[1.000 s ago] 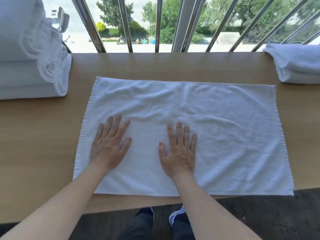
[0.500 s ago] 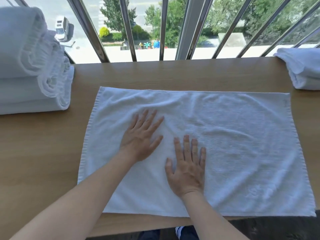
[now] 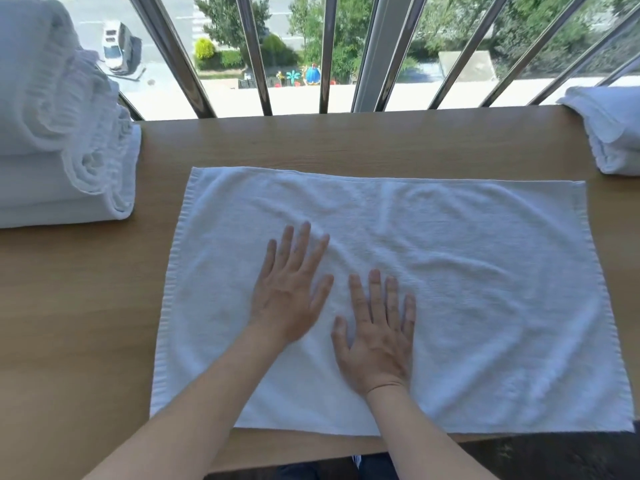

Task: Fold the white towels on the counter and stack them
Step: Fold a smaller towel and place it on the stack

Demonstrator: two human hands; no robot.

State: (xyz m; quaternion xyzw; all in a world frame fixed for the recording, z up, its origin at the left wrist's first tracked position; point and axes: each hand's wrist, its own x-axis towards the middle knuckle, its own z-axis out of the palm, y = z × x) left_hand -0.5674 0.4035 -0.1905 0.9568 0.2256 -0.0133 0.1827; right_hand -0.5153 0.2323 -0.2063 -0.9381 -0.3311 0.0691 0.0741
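A white towel point(image 3: 467, 289) lies spread flat on the wooden counter point(image 3: 76, 306), its long side running left to right. My left hand point(image 3: 289, 289) rests palm down on the towel's left half, fingers straight and spread. Just right of it and a little nearer to me, my right hand point(image 3: 377, 337) presses flat on the towel, fingers straight. A stack of folded white towels point(image 3: 59, 140) stands at the counter's far left. Another folded white towel point(image 3: 613, 133) sits at the far right, cut off by the frame.
Slanted metal window bars point(image 3: 256, 53) rise right behind the counter's far edge. The counter's near edge point(image 3: 311, 455) runs just below the towel, with dark floor and my legs beyond it. Bare wood shows left of the spread towel.
My left hand slid right and away from me across the towel, ending close beside my right hand. The right hand stays flat on the towel. The camera tilted, so everything sits lower in view.
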